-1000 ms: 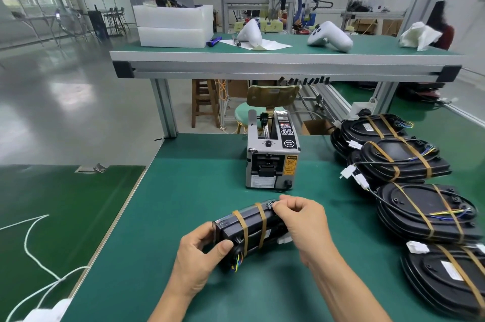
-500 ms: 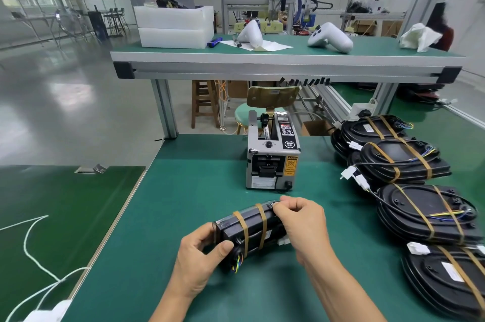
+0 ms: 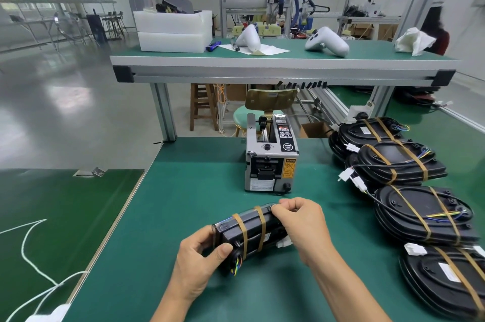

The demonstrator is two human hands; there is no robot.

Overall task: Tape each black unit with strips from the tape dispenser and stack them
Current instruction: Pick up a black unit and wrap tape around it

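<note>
A black unit (image 3: 252, 232) stands on its edge on the green mat, wrapped by two tan tape strips, with coloured wires showing at its near end. My left hand (image 3: 199, 264) grips its left end, thumb across the front. My right hand (image 3: 299, 224) pinches the unit's top right edge with curled fingers. The grey tape dispenser (image 3: 270, 161) stands just behind the hands. Several taped black units (image 3: 420, 216) lie in overlapping stacks along the right side.
A raised green shelf (image 3: 283, 64) crosses the back, carrying white foam boxes (image 3: 173, 30), white shells and a crumpled cloth. White cable (image 3: 34, 250) lies on the lower table at the left. A chair and stool stand beyond the bench.
</note>
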